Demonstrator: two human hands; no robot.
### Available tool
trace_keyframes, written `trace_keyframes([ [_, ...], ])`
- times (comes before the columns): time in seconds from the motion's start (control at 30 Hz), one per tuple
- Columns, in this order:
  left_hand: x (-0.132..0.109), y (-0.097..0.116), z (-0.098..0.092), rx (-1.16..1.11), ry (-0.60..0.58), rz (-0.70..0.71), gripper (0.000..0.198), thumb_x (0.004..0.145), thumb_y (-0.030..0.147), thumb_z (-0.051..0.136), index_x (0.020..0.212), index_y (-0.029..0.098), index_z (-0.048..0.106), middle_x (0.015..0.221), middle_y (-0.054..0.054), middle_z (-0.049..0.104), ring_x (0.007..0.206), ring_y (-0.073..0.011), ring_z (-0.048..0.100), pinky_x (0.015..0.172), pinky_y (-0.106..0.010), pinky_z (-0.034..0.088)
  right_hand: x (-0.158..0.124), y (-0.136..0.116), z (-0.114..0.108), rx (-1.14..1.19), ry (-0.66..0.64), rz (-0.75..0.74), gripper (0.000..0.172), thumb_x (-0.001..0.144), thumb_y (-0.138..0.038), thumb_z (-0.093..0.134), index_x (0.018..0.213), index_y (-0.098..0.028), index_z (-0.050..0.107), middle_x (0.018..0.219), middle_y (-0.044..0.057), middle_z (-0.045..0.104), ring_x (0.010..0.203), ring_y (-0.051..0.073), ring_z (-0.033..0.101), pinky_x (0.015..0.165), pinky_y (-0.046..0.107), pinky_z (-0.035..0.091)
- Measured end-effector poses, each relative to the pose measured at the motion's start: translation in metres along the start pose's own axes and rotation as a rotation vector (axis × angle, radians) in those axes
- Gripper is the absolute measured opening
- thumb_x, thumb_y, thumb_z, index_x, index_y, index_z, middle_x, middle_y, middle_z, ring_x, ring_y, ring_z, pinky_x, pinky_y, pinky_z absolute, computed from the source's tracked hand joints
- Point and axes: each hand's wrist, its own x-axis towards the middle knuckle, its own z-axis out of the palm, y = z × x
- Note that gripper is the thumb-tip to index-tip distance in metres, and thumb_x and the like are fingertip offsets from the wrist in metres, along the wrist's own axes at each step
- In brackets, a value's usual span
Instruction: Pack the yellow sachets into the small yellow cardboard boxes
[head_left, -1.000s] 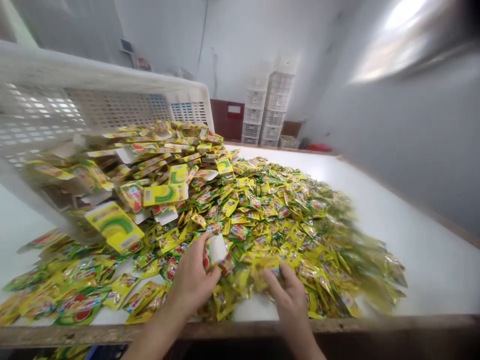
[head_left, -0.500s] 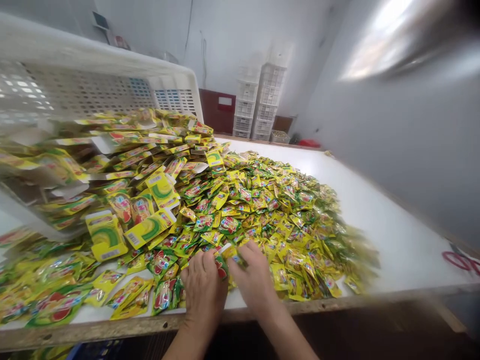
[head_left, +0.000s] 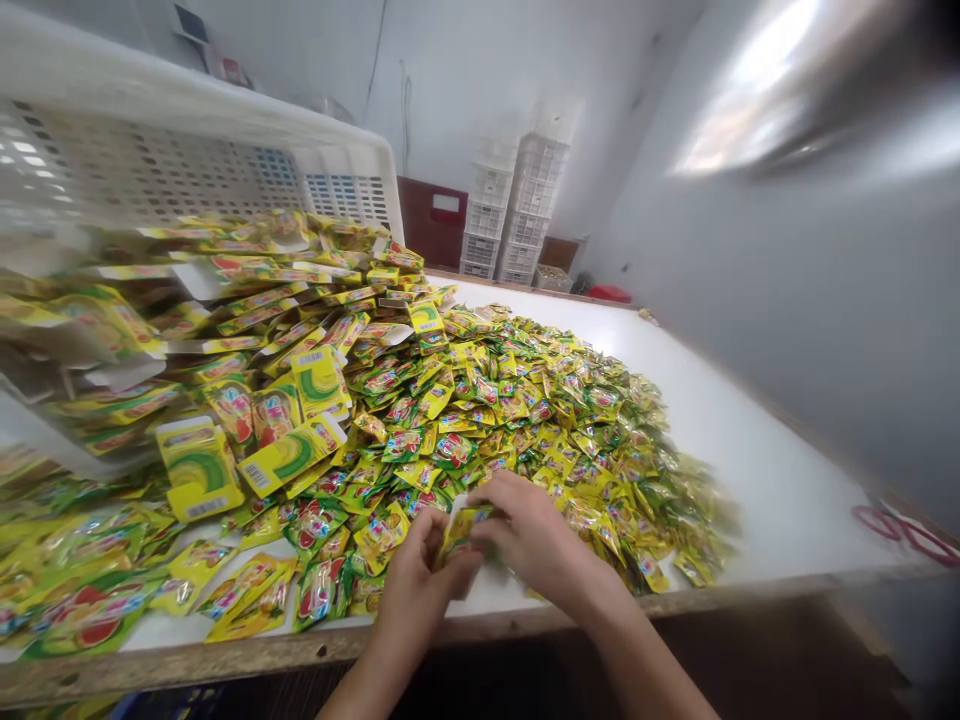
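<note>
Near the table's front edge, my left hand (head_left: 429,580) is closed around a small yellow carton (head_left: 451,540), tilted, its white flap at the top. My right hand (head_left: 544,540) meets it from the right, with its fingers curled on a yellow-green sachet (head_left: 471,518) at the carton's end. Fingers partly hide both, so how far the sachet sits inside cannot be made out. A wide heap of glossy yellow and green sachets (head_left: 517,400), some with red fruit pictures, spreads just beyond my hands.
On the left a white perforated crate (head_left: 349,160) lies tipped, with many yellow cartons (head_left: 199,470) spilling out. Red-handled scissors (head_left: 900,530) lie at the right on the white table (head_left: 780,480). Stacked white crates (head_left: 532,200) stand against the far wall.
My hands have turned and drawn apart slightly, so the carton between them shows more. My right hand has shifted right and now reaches over from the side.
</note>
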Motion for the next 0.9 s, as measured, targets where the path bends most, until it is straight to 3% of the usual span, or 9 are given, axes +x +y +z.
trace_keyframes([
  [0.1, 0.002, -0.004, 0.002, -0.197, -0.057, -0.044, 0.032, 0.072, 0.027, 0.077, 0.098, 0.021, 0.059, 0.09, -0.002, 0.071, 0.082, -0.0196, 0.065, 0.07, -0.028, 0.052, 0.0, 0.004, 0.002, -0.041, 0.035, -0.032, 0.017, 0.078, -0.008, 0.072, 0.088, -0.022, 0.071, 0.081, -0.001, 0.064, 0.083, 0.017, 0.056, 0.076, 0.028, 0.043],
  [0.17, 0.002, -0.007, 0.005, -0.188, -0.035, -0.049, 0.038, 0.069, 0.025, 0.079, 0.102, 0.019, 0.064, 0.095, -0.003, 0.073, 0.087, -0.0216, 0.066, 0.075, -0.029, 0.052, -0.002, 0.008, 0.005, -0.106, 0.021, -0.059, 0.011, 0.076, -0.012, 0.076, 0.08, -0.022, 0.073, 0.078, 0.0, 0.064, 0.084, 0.019, 0.053, 0.078, 0.03, 0.042],
  [0.4, -0.002, -0.013, 0.004, -0.037, -0.139, -0.067, 0.03, 0.068, 0.02, 0.078, 0.097, 0.018, 0.073, 0.091, -0.003, 0.076, 0.086, -0.0218, 0.065, 0.075, -0.026, 0.051, -0.03, 0.018, 0.018, -0.174, -0.034, -0.062, 0.012, 0.083, -0.022, 0.072, 0.072, -0.026, 0.077, 0.121, 0.002, 0.062, 0.119, 0.027, 0.043, 0.1, 0.044, 0.035],
  [0.47, -0.002, -0.013, 0.002, -0.011, -0.114, -0.079, 0.03, 0.069, 0.023, 0.078, 0.098, 0.018, 0.073, 0.091, -0.004, 0.077, 0.084, -0.0217, 0.066, 0.074, -0.026, 0.052, -0.037, 0.021, 0.021, -0.043, -0.009, -0.052, 0.012, 0.086, -0.022, 0.069, 0.08, -0.028, 0.077, 0.124, 0.002, 0.062, 0.12, 0.026, 0.046, 0.102, 0.044, 0.036],
  [0.53, -0.002, -0.014, 0.002, -0.003, -0.084, -0.095, 0.03, 0.071, 0.026, 0.077, 0.099, 0.018, 0.074, 0.089, -0.003, 0.077, 0.081, -0.0212, 0.066, 0.071, -0.026, 0.052, -0.043, 0.026, 0.025, 0.175, 0.12, 0.039, 0.013, 0.09, -0.025, 0.064, 0.092, -0.028, 0.077, 0.119, 0.005, 0.064, 0.114, 0.024, 0.053, 0.098, 0.04, 0.042],
  [0.63, 0.0, -0.012, 0.004, -0.003, -0.081, -0.115, 0.029, 0.07, 0.027, 0.078, 0.098, 0.018, 0.075, 0.088, -0.004, 0.077, 0.08, -0.0212, 0.067, 0.072, -0.026, 0.053, -0.051, 0.036, 0.037, 0.569, 0.353, 0.325, 0.018, 0.086, -0.032, 0.067, 0.1, -0.023, 0.074, 0.092, 0.006, 0.069, 0.08, 0.019, 0.063, 0.069, 0.03, 0.052],
  [0.73, 0.002, -0.011, 0.006, 0.028, -0.087, -0.116, 0.025, 0.071, 0.031, 0.077, 0.092, 0.017, 0.075, 0.085, -0.005, 0.077, 0.078, -0.0215, 0.068, 0.07, -0.026, 0.053, -0.055, 0.043, 0.052, 0.9, 0.32, 0.526, 0.026, 0.077, -0.038, 0.075, 0.09, -0.016, 0.073, 0.063, 0.001, 0.063, 0.052, 0.012, 0.054, 0.048, 0.023, 0.044],
  [0.83, 0.0, -0.012, 0.003, 0.087, -0.098, -0.101, 0.032, 0.072, 0.035, 0.077, 0.099, 0.018, 0.074, 0.091, -0.006, 0.078, 0.085, -0.0241, 0.069, 0.077, -0.029, 0.054, -0.056, 0.044, 0.058, 1.079, 0.256, 0.541, 0.028, 0.075, -0.039, 0.077, 0.085, -0.013, 0.072, 0.06, 0.001, 0.062, 0.05, 0.01, 0.053, 0.048, 0.022, 0.043],
  [0.9, -0.004, -0.011, -0.003, 0.084, -0.116, -0.07, 0.047, 0.073, 0.036, 0.078, 0.116, 0.023, 0.069, 0.112, -0.006, 0.074, 0.105, -0.0267, 0.066, 0.093, -0.033, 0.051, -0.056, 0.045, 0.058, 1.139, 0.236, 0.534, 0.028, 0.076, -0.038, 0.077, 0.085, -0.012, 0.072, 0.064, 0.003, 0.064, 0.051, 0.01, 0.053, 0.051, 0.022, 0.044],
])
